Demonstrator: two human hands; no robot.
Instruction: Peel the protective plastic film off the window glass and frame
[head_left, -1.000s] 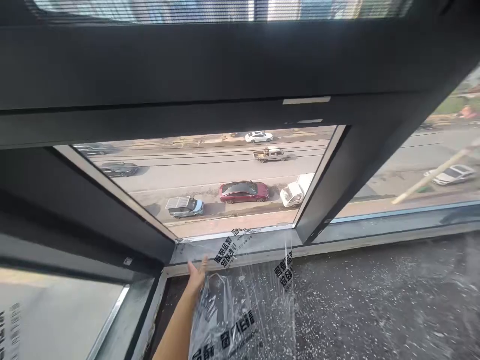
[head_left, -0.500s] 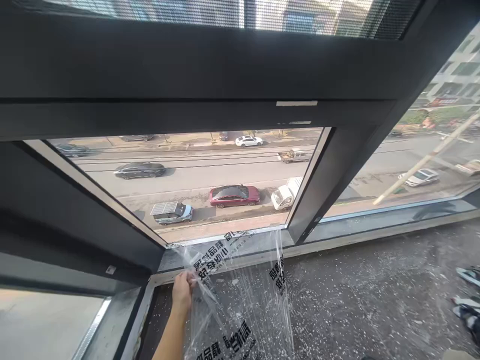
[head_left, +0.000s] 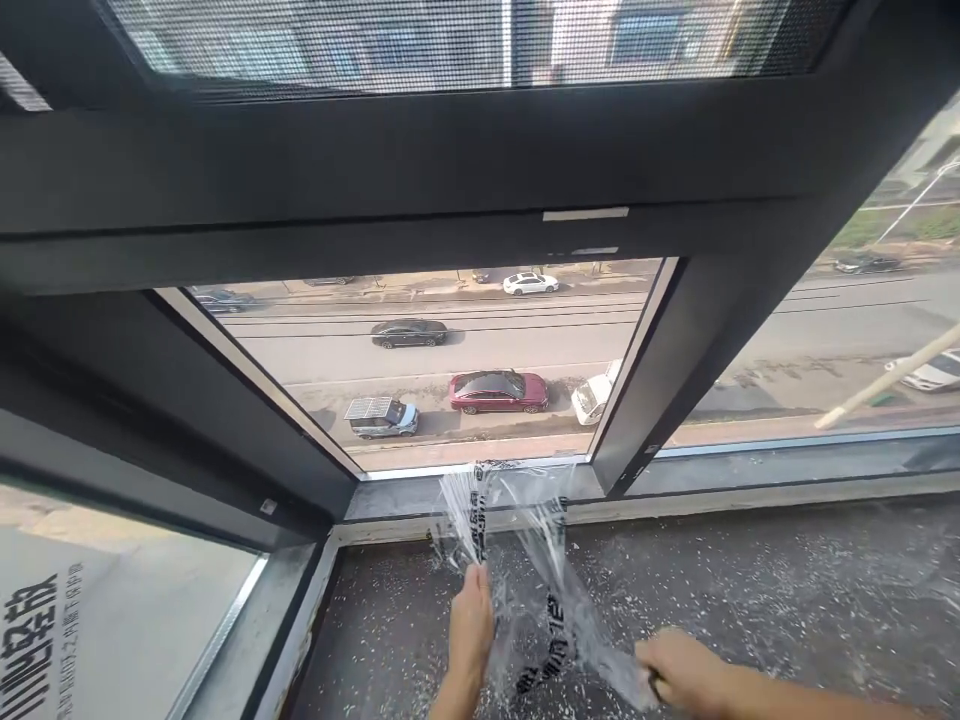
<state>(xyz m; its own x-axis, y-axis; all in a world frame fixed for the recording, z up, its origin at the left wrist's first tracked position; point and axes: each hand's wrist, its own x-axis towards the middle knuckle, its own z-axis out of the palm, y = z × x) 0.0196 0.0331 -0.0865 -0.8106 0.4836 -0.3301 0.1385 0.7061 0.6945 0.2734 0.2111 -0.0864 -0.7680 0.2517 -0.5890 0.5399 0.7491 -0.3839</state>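
A clear plastic film (head_left: 551,560) printed with black characters hangs bunched from the bottom edge of the middle window pane, over the sill and down toward the floor. My left hand (head_left: 471,625) is closed on one gathered strand of it, just below the sill. Lower and to the right, my right hand (head_left: 679,668) grips another stretched part of the same film. Something small and dark shows at the fingers of that hand, too unclear to name. Between the two hands the film is crumpled and partly blurred.
Dark window frames (head_left: 420,170) surround the panes, with a grey sill (head_left: 405,498) below. White specks lie scattered over the dark floor (head_left: 750,580). At the lower left, a pane (head_left: 150,600) bears black characters. Parked cars, among them a red car (head_left: 499,391), show outside.
My right hand has come into view, holding film. My left hand has moved right, and the film, spread wide before, is now gathered into strands. The view has shifted slightly.
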